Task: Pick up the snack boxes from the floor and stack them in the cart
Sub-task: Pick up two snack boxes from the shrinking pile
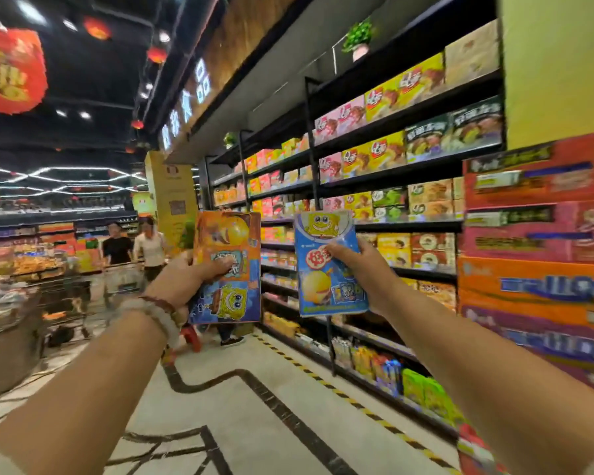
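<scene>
My left hand (189, 275) grips an orange and blue snack box (232, 234) with a yellow cartoon sponge printed on it, held upright at arm's length. My right hand (360, 265) grips a blue snack box (323, 289) with the same cartoon figure at its top, also upright. The two boxes hang side by side in the air, a small gap between them. A metal shopping cart (66, 289) stands at the left, blurred; what lies in it is unclear.
Tall shelves (391, 173) full of boxed snacks run along the right side of the aisle. Stacked cartons (535, 234) rise at the near right. Two people (131, 245) stand behind another cart down the aisle. A red stool (191, 337) sits on the tiled floor (271, 406).
</scene>
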The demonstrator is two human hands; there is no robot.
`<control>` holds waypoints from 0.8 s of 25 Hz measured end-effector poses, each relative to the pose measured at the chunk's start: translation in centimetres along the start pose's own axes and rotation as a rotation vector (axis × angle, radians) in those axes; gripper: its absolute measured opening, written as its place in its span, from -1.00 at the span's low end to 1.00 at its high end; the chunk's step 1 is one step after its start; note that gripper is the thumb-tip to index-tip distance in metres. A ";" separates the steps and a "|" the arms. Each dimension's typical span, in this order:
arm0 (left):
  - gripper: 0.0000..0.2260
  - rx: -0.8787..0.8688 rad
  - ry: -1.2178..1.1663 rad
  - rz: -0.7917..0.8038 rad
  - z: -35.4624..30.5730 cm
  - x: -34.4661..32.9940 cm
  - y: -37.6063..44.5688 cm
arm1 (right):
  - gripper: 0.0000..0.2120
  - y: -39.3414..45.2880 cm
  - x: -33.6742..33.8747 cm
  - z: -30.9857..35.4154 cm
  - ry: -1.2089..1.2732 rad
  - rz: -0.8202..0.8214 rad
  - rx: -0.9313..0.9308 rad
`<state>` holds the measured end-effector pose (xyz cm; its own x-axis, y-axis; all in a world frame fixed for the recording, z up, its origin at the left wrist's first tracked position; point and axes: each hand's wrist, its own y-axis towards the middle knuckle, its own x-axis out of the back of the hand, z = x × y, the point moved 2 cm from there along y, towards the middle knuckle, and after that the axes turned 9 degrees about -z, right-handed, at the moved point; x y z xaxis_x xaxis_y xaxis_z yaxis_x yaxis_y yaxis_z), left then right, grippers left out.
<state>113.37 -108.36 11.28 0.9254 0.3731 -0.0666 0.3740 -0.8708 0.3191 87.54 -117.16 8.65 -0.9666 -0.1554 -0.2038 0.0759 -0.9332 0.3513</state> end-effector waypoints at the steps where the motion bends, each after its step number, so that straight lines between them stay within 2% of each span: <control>1: -0.41 0.003 -0.009 0.070 -0.3 -1.9 -0.8 | -0.53 -1.6 2.2 0.8 -0.012 -0.057 0.011; 4: -0.39 0.019 -0.034 0.291 -0.6 -8.8 -4.1 | -0.47 -7.4 9.5 3.6 -0.084 -0.223 0.027; 7: -0.64 0.013 -0.121 0.461 -1.2 -16.8 -9.1 | -0.51 -14.2 17.0 7.6 -0.151 -0.371 0.063; 11: -0.81 0.024 -0.161 0.634 -2.2 -28.2 -17.8 | -0.66 -24.5 26.8 13.4 -0.249 -0.564 0.105; 14: -0.82 0.043 -0.193 0.760 -3.7 -37.7 -25.9 | -0.68 -33.6 34.6 17.9 -0.321 -0.737 0.083; 17: -0.94 0.026 -0.239 0.922 -5.7 -45.8 -35.0 | -0.62 -42.9 41.5 22.2 -0.416 -0.916 0.092; 20: -0.89 0.074 -0.285 1.119 -6.9 -53.3 -43.5 | -0.65 -51.5 46.9 26.4 -0.468 -1.116 0.129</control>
<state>47.39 -88.14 7.52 0.7178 -0.6963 0.0046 -0.6696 -0.6884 0.2790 31.88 -67.86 5.14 -0.4819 0.8690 -0.1122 -0.8530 -0.4360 0.2868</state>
